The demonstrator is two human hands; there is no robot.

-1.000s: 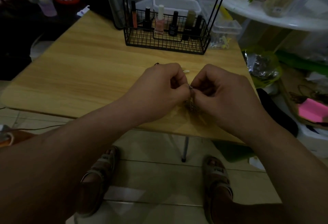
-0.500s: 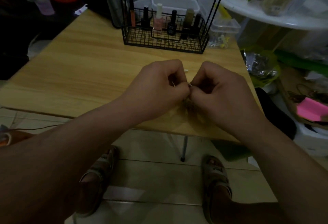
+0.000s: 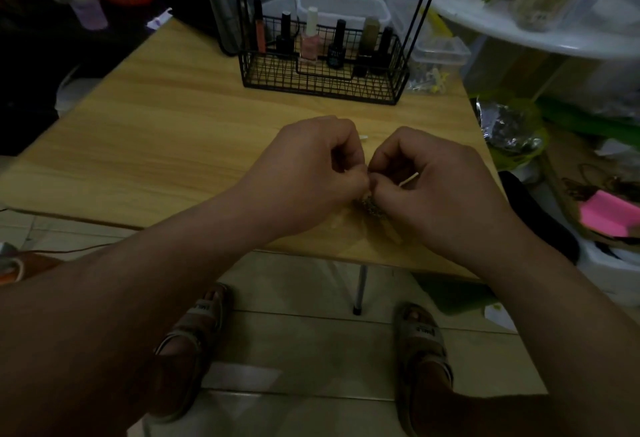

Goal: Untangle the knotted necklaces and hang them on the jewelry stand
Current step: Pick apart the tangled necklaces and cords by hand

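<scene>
While the left hand and right hand pinch the knotted necklaces in curled fingers by the bench's near edge, tease strands loose gently; hard pulling would likely tighten the knot

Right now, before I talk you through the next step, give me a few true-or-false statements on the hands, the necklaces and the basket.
1. The left hand and the right hand both pinch the knotted necklaces. True.
2. The necklaces lie in the wire basket. False: they are between the hands, over the near edge of the table.
3. Small bottles stand upright in the basket. True.
4. The left hand lies flat on the table. False: its fingers are curled, pinching the knot.
</scene>
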